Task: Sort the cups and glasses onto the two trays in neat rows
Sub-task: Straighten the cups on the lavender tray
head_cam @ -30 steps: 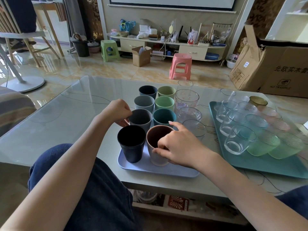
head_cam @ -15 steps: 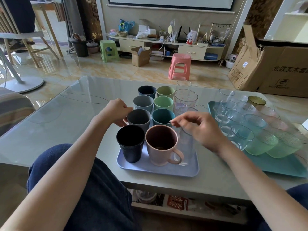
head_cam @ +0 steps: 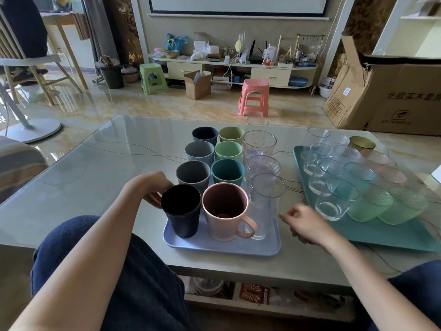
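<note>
A lavender tray (head_cam: 222, 247) in front of me carries two rows of coloured cups and a row of clear glasses. Nearest me on it stand a black cup (head_cam: 181, 211), a pink mug (head_cam: 225, 213) and a tall clear glass (head_cam: 265, 206). My left hand (head_cam: 155, 187) rests by the black cup's left side, fingers loosely curled and touching its rim, not wrapped around it. My right hand (head_cam: 303, 223) hovers low over the table between the trays, fingers apart and holding nothing. A teal tray (head_cam: 393, 235) on the right holds rows of short clear, blue, pink and green glasses.
One clear glass (head_cam: 256, 124) stands on the table behind the lavender tray. Another clear glass (head_cam: 318, 134) and an amber glass (head_cam: 361, 144) stand at the teal tray's far end. A large cardboard box (head_cam: 393, 96) sits beyond the table's right corner.
My right hand let go of the tall clear glass and drew back to the right of the lavender tray. My left hand slid from the grey cup toward me to the black cup.
</note>
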A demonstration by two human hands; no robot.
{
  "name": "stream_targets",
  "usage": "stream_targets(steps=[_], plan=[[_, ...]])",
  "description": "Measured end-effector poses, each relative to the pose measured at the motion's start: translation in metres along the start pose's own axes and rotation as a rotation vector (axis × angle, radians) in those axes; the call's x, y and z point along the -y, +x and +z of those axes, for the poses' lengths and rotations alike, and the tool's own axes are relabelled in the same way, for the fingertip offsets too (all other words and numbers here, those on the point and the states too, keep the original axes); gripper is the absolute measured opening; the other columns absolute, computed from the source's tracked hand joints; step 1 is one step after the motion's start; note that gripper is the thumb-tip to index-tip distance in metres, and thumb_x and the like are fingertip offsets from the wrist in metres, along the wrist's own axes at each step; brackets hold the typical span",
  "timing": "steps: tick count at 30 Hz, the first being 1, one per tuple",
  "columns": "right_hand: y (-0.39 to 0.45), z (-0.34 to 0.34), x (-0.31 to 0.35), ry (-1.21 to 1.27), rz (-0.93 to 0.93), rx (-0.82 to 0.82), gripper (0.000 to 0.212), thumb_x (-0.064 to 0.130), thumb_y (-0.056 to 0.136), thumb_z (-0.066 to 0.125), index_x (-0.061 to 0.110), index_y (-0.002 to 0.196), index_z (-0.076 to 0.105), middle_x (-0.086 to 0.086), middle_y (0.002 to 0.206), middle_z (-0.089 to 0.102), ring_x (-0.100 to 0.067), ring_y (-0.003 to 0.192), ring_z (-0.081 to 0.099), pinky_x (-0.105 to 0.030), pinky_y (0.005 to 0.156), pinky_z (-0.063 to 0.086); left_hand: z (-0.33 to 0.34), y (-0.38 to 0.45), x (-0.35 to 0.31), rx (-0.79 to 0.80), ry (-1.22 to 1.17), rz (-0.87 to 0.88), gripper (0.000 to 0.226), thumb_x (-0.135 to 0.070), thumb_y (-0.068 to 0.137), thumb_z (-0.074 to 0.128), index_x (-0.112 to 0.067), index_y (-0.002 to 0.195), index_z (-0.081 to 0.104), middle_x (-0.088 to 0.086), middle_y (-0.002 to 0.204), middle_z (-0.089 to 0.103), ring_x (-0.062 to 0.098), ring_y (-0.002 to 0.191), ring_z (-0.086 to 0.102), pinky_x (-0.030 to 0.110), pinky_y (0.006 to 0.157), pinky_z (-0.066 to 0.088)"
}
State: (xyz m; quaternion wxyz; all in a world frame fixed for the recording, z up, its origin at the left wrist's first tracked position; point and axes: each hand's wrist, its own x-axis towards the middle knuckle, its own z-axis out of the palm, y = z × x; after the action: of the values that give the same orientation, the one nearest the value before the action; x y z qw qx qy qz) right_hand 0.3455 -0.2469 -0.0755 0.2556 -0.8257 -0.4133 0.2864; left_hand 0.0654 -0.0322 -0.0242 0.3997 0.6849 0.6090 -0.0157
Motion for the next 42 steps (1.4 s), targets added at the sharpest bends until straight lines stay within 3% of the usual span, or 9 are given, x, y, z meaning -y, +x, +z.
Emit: stream_targets(steps=[3,8,14,19,25,30,33,38,42], plan=[[-0.009,0.008,-0.004,-0.171,-0.029,0.033,0.029,0.040,0.090,0.054,0.014,0.076,0.056,-0.001,0.054,0.057,-0.013,0.041,0.046,-0.021,0.043,0.035,0.005,0.001,0.001,0.100,0.003,0.035,0.025,0.004,0.089,0.041,-0.002,0.070,0.057,0.000,0.036,0.054,0.009,0.029,0.053,0.018,0.032,0.043],[-0.011,0.019,-0.007,-0.278,-0.039,0.067,0.043,0.050,0.089,0.050,0.019,0.060,0.051,0.002,0.056,0.053,-0.020,0.057,0.052,-0.029,0.053,0.036,0.008,0.018,0.016,0.032,-0.058,0.037,0.025,0.012,0.086,0.041,-0.001,0.068,0.053,0.001,0.032,0.046,0.008,0.022,0.043,0.015,0.029,0.037],[-0.020,0.025,-0.010,-0.396,-0.093,0.050,0.044,0.047,0.092,0.044,0.018,0.060,0.047,0.001,0.060,0.051,-0.023,0.066,0.053,-0.029,0.048,0.030,0.011,0.032,0.023,-0.037,-0.032,0.091,0.035,0.012,0.082,0.051,-0.007,0.052,0.052,0.001,0.043,0.043,0.004,0.027,0.038,0.013,0.032,0.034],[-0.018,0.030,-0.009,-0.426,-0.096,-0.030,0.044,0.046,0.093,0.042,0.019,0.059,0.042,0.004,0.061,0.047,-0.022,0.069,0.050,-0.028,0.050,0.029,0.011,0.036,0.020,-0.073,0.035,0.123,0.035,0.004,0.079,0.057,-0.009,0.048,0.049,0.003,0.050,0.040,0.011,0.042,0.035,0.012,0.033,0.030],[-0.008,0.026,-0.018,-0.358,-0.039,-0.119,0.037,0.043,0.093,0.042,0.019,0.066,0.050,-0.002,0.073,0.055,-0.029,0.083,0.062,-0.028,0.057,0.036,0.027,0.046,0.007,-0.188,0.001,0.142,0.027,0.002,0.078,0.057,-0.007,0.055,0.049,0.005,0.056,0.037,0.019,0.057,0.033,0.024,0.049,0.028],[0.006,0.015,-0.027,-0.353,0.008,-0.243,0.039,0.039,0.095,0.040,0.017,0.063,0.041,-0.010,0.078,0.058,-0.034,0.082,0.061,-0.030,0.058,0.037,0.044,0.049,-0.011,-0.164,-0.094,0.202,0.051,0.007,0.076,0.055,-0.015,0.032,0.040,-0.008,0.035,0.032,0.004,0.032,0.032,0.012,0.034,0.028],[0.011,0.012,-0.031,-0.379,0.047,-0.295,0.036,0.039,0.096,0.036,0.015,0.071,0.045,-0.015,0.089,0.064,-0.036,0.085,0.061,-0.031,0.061,0.040,0.052,0.049,-0.022,-0.156,-0.147,0.221,0.051,0.012,0.075,0.051,-0.015,0.035,0.035,-0.012,0.029,0.028,0.003,0.024,0.031,0.006,0.030,0.025],[0.014,0.012,-0.035,-0.445,0.086,-0.314,0.038,0.038,0.097,0.034,0.013,0.086,0.059,-0.013,0.095,0.066,-0.035,0.089,0.062,-0.030,0.063,0.041,0.055,0.059,-0.026,-0.183,-0.103,0.245,0.035,0.005,0.073,0.054,-0.011,0.047,0.036,0.001,0.052,0.029,0.015,0.052,0.026,0.018,0.042,0.025],[0.011,0.012,-0.036,-0.447,0.093,-0.332,0.036,0.038,0.097,0.034,0.014,0.084,0.058,-0.012,0.093,0.065,-0.034,0.088,0.062,-0.029,0.061,0.039,0.057,0.060,-0.027,-0.182,-0.083,0.249,0.035,0.003,0.073,0.054,-0.013,0.048,0.036,0.001,0.053,0.030,0.016,0.055,0.025,0.022,0.047,0.023]])
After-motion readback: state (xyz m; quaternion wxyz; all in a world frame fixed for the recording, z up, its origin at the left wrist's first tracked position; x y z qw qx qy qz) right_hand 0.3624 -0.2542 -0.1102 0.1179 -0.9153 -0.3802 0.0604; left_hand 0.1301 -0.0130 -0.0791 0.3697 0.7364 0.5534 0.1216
